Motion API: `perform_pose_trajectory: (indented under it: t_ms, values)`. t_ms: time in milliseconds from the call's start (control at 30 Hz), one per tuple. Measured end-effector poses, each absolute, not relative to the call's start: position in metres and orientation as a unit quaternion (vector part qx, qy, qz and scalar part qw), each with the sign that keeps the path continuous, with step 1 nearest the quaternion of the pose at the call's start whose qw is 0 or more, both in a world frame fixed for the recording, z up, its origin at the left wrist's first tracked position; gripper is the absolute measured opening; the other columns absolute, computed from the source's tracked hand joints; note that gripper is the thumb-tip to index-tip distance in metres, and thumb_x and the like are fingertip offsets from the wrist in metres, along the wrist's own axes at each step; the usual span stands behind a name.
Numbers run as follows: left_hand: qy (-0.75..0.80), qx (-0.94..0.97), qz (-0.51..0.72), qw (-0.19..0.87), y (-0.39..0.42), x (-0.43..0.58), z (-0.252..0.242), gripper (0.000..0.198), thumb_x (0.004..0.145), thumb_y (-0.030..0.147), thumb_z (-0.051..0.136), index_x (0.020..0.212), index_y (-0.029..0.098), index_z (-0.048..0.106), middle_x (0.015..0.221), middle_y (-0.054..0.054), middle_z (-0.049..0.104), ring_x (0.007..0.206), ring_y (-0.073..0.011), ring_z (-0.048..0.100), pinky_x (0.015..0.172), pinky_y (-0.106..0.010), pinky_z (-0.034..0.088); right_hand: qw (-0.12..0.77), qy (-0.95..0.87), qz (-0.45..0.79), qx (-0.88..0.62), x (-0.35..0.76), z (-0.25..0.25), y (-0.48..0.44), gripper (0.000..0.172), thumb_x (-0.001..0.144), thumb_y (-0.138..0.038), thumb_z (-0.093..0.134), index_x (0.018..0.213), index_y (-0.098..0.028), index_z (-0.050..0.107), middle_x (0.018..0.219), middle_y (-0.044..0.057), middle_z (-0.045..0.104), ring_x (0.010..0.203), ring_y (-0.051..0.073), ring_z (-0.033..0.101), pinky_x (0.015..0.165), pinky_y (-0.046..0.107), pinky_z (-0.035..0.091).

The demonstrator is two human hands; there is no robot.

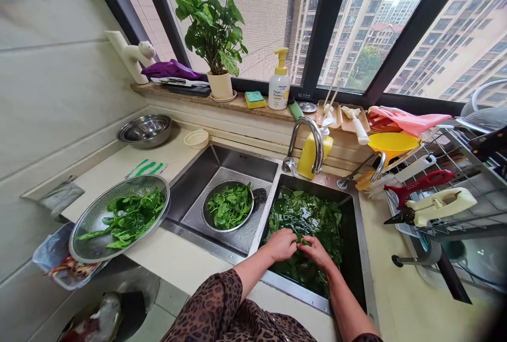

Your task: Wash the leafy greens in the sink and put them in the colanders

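Observation:
My left hand [283, 244] and my right hand [315, 251] meet over the right sink basin [354, 236], their fingers closed on a bit of leafy greens between them. Below them, many leafy greens [307, 215] float in the water that fills this basin. A metal bowl [206, 218] with picked greens [229, 206] stands in the left basin [190, 194]. On the counter at left, a metal colander [93, 215] tilts a little and holds more greens [134, 215].
A curved faucet [307, 128] rises behind the basins. A yellow bottle [307, 154] stands beside it. At right is a wire rack [463, 157] with scissors and a red-handled peeler. Steel bowls [146, 131] sit at the back left. A plastic bin [59, 257] hangs under the colander.

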State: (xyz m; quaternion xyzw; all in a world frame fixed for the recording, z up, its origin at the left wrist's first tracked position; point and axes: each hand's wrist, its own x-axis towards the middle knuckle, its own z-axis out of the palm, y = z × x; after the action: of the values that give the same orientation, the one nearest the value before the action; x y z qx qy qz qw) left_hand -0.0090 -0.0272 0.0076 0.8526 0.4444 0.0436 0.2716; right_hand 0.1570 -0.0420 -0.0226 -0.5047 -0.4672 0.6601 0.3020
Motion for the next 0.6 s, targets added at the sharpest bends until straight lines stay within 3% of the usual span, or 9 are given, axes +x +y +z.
perform_pose_trajectory:
  t_ms: [167, 367, 467, 600]
  values:
    - [0.512, 0.811, 0.092, 0.268, -0.024, -0.007, 0.004, 0.019, 0.076, 0.022, 0.044, 0.074, 0.017, 0.063, 0.082, -0.007, 0.059, 0.080, -0.0206, 0.056, 0.070, -0.030, 0.042, 0.311, -0.464, 0.653, -0.511, 0.156, -0.024, -0.040, 0.022, 0.059, -0.035, 0.065, 0.056, -0.016, 0.054, 0.050, -0.007, 0.038, 0.046, 0.006, 0.027, 0.044, 0.020, 0.020]
    - [0.614, 0.668, 0.305, 0.291, -0.007, -0.012, 0.003, 0.023, 0.080, 0.014, 0.036, 0.072, 0.015, 0.058, 0.075, -0.005, 0.057, 0.074, -0.0153, 0.054, 0.071, -0.028, 0.041, 0.379, -0.368, 0.580, -0.620, 0.160, -0.033, -0.040, 0.030, 0.062, -0.044, 0.061, 0.076, -0.018, 0.058, 0.060, -0.003, 0.052, 0.053, 0.011, 0.043, 0.049, 0.022, 0.032]
    - [0.591, 0.615, 0.386, 0.352, -0.005, -0.014, 0.000, 0.022, 0.079, 0.011, 0.035, 0.083, 0.015, 0.057, 0.076, -0.002, 0.055, 0.063, -0.0104, 0.051, 0.062, -0.023, 0.042, 0.287, -0.475, 0.549, -0.625, 0.143, -0.035, -0.044, 0.028, 0.064, -0.038, 0.060, 0.082, -0.017, 0.058, 0.064, -0.001, 0.056, 0.057, 0.013, 0.048, 0.054, 0.024, 0.037]
    - [0.556, 0.566, 0.424, 0.437, -0.007, -0.013, -0.002, 0.041, 0.071, 0.000, 0.031, 0.098, 0.017, 0.057, 0.080, -0.001, 0.053, 0.052, -0.0056, 0.047, 0.048, -0.017, 0.039, 0.135, -0.709, 0.426, -0.545, 0.120, -0.028, -0.051, 0.024, 0.065, -0.019, 0.053, 0.088, -0.018, 0.060, 0.074, 0.002, 0.062, 0.071, 0.016, 0.054, 0.064, 0.025, 0.037]
